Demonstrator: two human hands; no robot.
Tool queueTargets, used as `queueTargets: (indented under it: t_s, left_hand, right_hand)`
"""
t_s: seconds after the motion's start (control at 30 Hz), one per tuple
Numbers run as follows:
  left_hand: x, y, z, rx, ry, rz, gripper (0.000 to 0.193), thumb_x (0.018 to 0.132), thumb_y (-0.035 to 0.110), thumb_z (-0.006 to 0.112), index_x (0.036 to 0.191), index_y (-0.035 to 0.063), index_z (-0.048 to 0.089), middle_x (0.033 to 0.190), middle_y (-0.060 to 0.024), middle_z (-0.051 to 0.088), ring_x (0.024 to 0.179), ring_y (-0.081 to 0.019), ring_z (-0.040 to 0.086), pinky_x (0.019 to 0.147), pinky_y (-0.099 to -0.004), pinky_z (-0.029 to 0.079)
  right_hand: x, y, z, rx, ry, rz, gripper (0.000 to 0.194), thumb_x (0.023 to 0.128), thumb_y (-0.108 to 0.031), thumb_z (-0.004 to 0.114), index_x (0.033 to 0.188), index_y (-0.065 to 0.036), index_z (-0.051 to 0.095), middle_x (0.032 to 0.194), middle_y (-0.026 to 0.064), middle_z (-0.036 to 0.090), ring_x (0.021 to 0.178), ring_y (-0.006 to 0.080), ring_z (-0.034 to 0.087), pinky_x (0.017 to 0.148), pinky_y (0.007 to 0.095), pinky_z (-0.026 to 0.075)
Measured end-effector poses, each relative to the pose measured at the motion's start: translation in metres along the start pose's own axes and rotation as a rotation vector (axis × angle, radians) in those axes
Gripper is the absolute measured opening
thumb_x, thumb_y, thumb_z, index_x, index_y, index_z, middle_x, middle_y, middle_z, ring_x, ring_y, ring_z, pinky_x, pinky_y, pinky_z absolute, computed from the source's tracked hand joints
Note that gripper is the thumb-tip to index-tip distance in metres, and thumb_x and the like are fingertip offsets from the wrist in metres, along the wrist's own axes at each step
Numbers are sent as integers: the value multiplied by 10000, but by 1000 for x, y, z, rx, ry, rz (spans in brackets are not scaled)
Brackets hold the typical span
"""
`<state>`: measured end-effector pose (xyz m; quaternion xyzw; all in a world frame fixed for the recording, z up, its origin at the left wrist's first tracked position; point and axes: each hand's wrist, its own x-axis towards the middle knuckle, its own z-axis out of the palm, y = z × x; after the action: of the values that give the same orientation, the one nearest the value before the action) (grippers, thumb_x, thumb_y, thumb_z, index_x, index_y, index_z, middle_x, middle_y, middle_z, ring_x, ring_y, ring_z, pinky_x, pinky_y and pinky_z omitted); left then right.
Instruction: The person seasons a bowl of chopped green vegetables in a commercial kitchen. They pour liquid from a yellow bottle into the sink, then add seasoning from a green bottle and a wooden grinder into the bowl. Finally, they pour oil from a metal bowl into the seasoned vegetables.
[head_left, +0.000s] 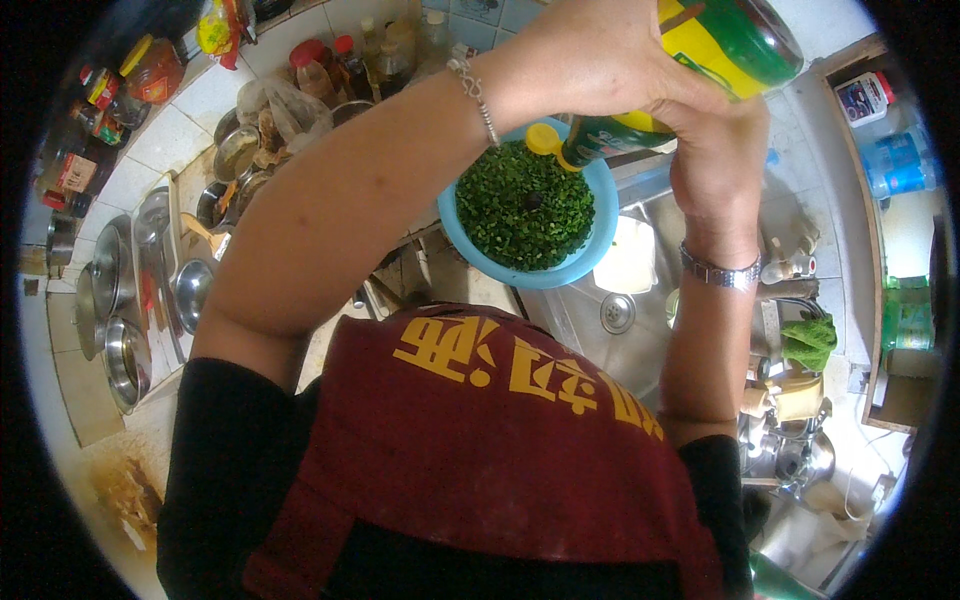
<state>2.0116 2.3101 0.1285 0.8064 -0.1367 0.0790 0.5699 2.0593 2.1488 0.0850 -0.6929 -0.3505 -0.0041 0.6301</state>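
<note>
A green plastic bottle (750, 49) with a yellow label is tilted mouth down, its neck pointing left. Around its upper body, my left hand (600, 60) grips it, while my right hand (716, 142) holds it from the right side. At the mouth, a yellow flip cap (543, 139) hangs open. Below lies a light blue plastic basin (577, 266), filled with finely chopped green leaves (517, 232). A small dark patch (532, 199) shows near the middle of the greens. No stream from the mouth can be made out.
A steel sink with a drain strainer (618, 313) lies right of the basin, with a white sheet-like item (625, 255) in it. Pots and ladles (154, 217) hang or stand at left. Sauce bottles (349, 64) crowd the back. A green cloth (808, 341) hangs at right.
</note>
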Motion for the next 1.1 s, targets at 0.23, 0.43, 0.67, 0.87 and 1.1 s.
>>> queueTargets:
  t_s: [0.23,0.43,0.67,0.87,1.1]
  left_hand:
    - [1,-6,0,-36,2,59,396,763,195,842,1068,10,669,1043,-119,714,947,-219,687,890,-410,563]
    - [7,-22,6,-27,-115,126,596,788,267,824,1238,-4,541,1228,-206,618,1001,-262,667,938,-433,544]
    - [-13,-65,1,7,39,126,792,843,362,769,1408,-10,358,1220,-225,555,1060,-284,624,959,-429,517]
    - [-70,-98,-9,-7,545,113,435,826,224,805,1160,-1,642,1057,-136,697,1027,-179,656,914,-323,529]
    - [-97,-96,39,-322,227,-158,697,749,187,857,1357,74,535,1333,-82,573,1232,-222,553,1024,-406,478]
  right_hand:
    - [-5,-1,4,-15,78,-32,375,799,1,758,1151,37,633,1081,105,698,952,198,675,859,321,538]
    - [-4,1,1,-106,-23,78,388,791,-26,767,1148,31,628,1076,74,688,943,181,659,829,305,525]
    - [-34,67,-30,325,331,147,326,857,-42,740,1143,-6,587,1045,85,664,928,193,663,830,329,544]
    - [-56,102,-65,999,839,492,377,998,-290,598,1241,-11,529,1204,167,625,1161,296,599,1046,479,486]
    - [-71,82,-1,1311,490,538,578,1022,-491,455,1346,-14,476,1328,183,574,1226,335,561,1091,469,441]
